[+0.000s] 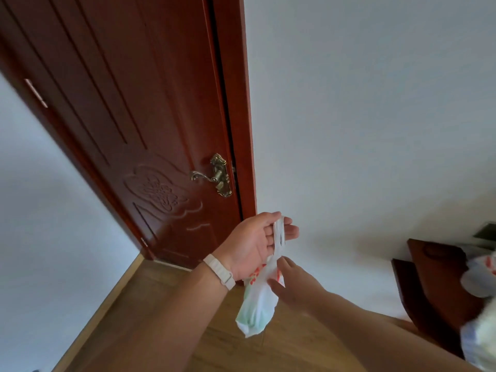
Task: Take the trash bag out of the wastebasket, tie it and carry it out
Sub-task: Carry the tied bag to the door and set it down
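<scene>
Fingers: on my left hand (253, 244) they curl loosely, palm up, with the bag's twisted white handles looped over the fingertips (288, 232); on my right hand (291, 284) they are spread and relaxed, the tips touching the bag's neck without clamping it.
Left wall: plain white, running down to a pale baseboard.
Door (128, 124): dark red wood with carved panels, shut in its frame, I see it tilted by the wide lens.
Handle (214, 175): brass lever on an ornate plate, at the door's right edge, above my left hand and apart from it.
Wristband (220, 272): pale strap around my left wrist.
Bag (257, 310): small white plastic one with red print near the top and a greenish tint at the bottom, hanging from my left hand in front of the wooden floor (161, 318), between both hands, near the door's lower right corner.
Right wall: white, bare.
Furniture (434, 280): dark red wood piece at far right, low against the wall.
Far right edge: white plastic with red marks and something pale lie on that furniture; I cannot tell what they are.
</scene>
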### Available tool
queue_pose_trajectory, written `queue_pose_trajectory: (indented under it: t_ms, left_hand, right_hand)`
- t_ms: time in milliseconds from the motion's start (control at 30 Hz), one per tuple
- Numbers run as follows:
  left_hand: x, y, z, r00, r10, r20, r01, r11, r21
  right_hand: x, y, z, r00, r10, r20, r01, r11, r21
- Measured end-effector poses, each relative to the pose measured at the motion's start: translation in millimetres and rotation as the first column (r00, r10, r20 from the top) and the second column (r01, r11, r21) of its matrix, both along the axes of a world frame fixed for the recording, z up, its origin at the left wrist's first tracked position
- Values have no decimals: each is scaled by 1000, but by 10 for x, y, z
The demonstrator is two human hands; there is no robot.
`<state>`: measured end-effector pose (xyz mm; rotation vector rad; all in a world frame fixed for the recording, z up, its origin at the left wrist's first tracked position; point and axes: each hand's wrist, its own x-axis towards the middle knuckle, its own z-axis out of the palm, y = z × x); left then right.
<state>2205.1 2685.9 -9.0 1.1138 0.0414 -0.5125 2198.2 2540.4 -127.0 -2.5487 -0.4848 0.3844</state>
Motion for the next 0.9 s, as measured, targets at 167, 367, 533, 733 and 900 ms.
queue_pose_trajectory:
  t_ms: [167, 367, 533, 733, 900]
  left_hand:
    - [266, 199, -71, 999, -49, 8, 49, 999, 1]
    - [512, 199, -170, 998, -17, -61, 18, 1000, 23]
    - [777, 127, -267, 996, 1, -92, 4, 999, 52]
    - [1011, 32, -545, 983, -31, -180, 37, 999, 30]
    - [1243, 8, -936, 958, -97, -271, 125, 988, 88]
  right_hand:
    - [178, 132, -130, 1000, -25, -12, 25, 999, 25]
    - [409, 133, -336, 998, -47, -46, 49, 997, 54]
    - [647, 79, -531, 994, -77, -80, 84, 992, 95]
    - [825, 32, -802, 987, -110, -115, 118, 991, 62]
    - [1003, 54, -1136, 971, -163, -174, 168, 986, 11]
